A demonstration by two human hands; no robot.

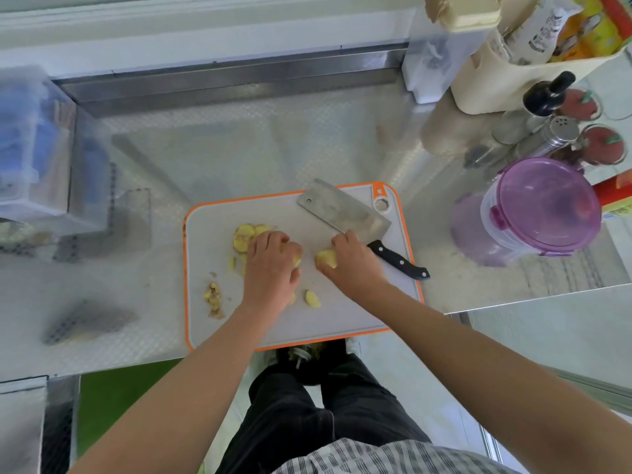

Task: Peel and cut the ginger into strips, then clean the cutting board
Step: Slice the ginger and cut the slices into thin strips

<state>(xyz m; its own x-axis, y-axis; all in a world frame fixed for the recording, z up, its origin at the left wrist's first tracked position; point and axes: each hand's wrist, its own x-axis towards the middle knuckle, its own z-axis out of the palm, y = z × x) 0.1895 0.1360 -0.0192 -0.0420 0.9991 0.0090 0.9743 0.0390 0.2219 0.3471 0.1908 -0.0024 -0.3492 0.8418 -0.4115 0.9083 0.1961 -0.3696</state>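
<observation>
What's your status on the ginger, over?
Left grip holds ginger chunk; right grip holds second chunk. Slices on board, no strips yet. Cleaver lies unheld.

Both bare arms reach forward. The left grip [272, 265] lies palm down, fingers curled over a ginger chunk [297, 258]. Just right of it, the right grip [354, 260] pinches a second ginger chunk [326, 258].

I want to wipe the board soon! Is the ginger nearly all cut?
Not yet. Done: peel scraps lie on the cutting board's left side, near a pile of ginger slices. In hand: the left hand grips one yellow piece, the right hand another chunk, while the cleaver lies flat on the board. Left: cutting strips, none seen yet, then cleaning the board.
</observation>
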